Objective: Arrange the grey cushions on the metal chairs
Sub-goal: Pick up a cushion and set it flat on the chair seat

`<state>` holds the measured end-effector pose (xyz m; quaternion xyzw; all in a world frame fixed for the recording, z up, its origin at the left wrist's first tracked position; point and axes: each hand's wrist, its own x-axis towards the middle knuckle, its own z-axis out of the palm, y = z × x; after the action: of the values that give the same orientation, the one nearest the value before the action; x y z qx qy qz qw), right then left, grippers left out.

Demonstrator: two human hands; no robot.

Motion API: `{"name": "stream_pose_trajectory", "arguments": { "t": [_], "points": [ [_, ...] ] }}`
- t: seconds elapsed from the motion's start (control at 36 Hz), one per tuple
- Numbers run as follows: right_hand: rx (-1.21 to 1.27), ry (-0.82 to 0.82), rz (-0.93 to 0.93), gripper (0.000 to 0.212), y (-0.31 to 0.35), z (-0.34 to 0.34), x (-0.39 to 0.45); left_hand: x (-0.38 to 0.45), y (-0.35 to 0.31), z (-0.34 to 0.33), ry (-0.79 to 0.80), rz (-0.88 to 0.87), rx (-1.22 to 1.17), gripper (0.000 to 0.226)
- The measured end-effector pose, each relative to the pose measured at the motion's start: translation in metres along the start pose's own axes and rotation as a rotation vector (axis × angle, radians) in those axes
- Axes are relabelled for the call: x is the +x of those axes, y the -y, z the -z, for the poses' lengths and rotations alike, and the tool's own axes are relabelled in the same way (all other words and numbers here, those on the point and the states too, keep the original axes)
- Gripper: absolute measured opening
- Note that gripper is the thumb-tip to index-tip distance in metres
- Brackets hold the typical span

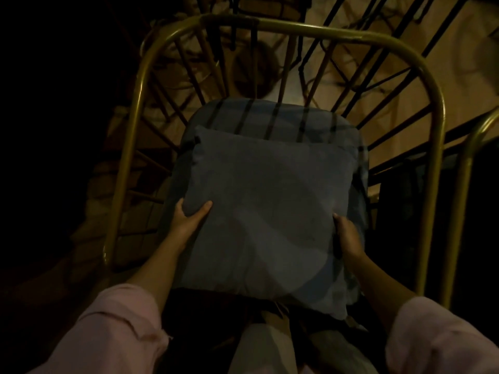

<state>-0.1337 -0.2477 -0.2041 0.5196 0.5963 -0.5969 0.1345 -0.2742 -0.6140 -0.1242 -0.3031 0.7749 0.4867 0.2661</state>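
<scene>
While you're leaning over the metal chair (272, 27) from its open front, you're holding the grey cushion (270, 211) flat-ish above the seat cushion (272, 117) that's already lying in there. Your left hand (189, 220) is pinching the cushion's 9 o'clock edge, thumb on top and fingers tucked under. Your right hand (348, 236) is clamping the 3 o'clock edge the same way, so both hands are gripping the cushion, well apart, one on each side.

The bit that matters, I'd say: the cushion is pretty much square, so there's no real long axis to fuss over, and it's stretching away from your hands toward 12 o'clock, where the curved backrest rail is sitting. Both hands are on the near half, about level with each other, the left maybe a touch further in. The far edge is overlapping the seat cushion and stopping short of the backrest bars.

My guess is you're about to tip it up against the back, so the far edge needs to travel toward 12. A second chair frame (464, 198) is sitting just beside at 3 o'clock. Lighting's dim, so finer detail's hard to call.
</scene>
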Motion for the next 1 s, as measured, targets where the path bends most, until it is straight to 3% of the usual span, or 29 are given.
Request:
{"name": "stream_pose_trajectory", "arguments": {
  "t": [0.08, 0.19, 0.33, 0.47, 0.67, 0.72, 0.81, 0.92, 1.0],
  "points": [
    [-0.068, -0.104, 0.084, 0.06, 0.036, -0.001, -0.045, -0.019, -0.009, -0.014, -0.096, -0.096, 0.066, 0.112],
    [-0.13, -0.208, 0.298, 0.05, 0.058, 0.035, -0.07, -0.057, -0.024, -0.05, -0.207, -0.264, 0.154, 0.097],
    [-0.084, -0.315, 0.502, 0.045, 0.089, 0.117, -0.105, -0.109, -0.049, -0.117, -0.11, -0.379, 0.223, 0.085],
    [-0.064, -0.521, 0.642, 0.042, 0.086, 0.24, -0.128, -0.169, -0.072, -0.2, 0.043, -0.472, 0.257, 0.075],
    [-0.035, -0.729, 0.603, 0.046, 0.057, 0.395, -0.147, -0.266, -0.089, -0.323, 0.277, -0.603, 0.276, 0.066],
    [-0.088, -0.78, 0.557, 0.043, 0.047, 0.43, -0.149, -0.293, -0.09, -0.356, 0.339, -0.588, 0.27, 0.067],
    [-0.193, -0.833, 0.482, 0.056, 0.033, 0.479, -0.143, -0.328, -0.086, -0.403, 0.477, -0.48, 0.168, 0.08],
    [-0.219, -0.773, 0.374, 0.075, 0.02, 0.535, -0.131, -0.362, -0.08, -0.454, 0.617, -0.375, 0.143, 0.103],
    [-0.102, -0.664, 0.311, 0.075, 0.019, 0.562, -0.127, -0.378, -0.077, -0.487, 0.603, -0.366, 0.113, 0.117]
  ]
}}
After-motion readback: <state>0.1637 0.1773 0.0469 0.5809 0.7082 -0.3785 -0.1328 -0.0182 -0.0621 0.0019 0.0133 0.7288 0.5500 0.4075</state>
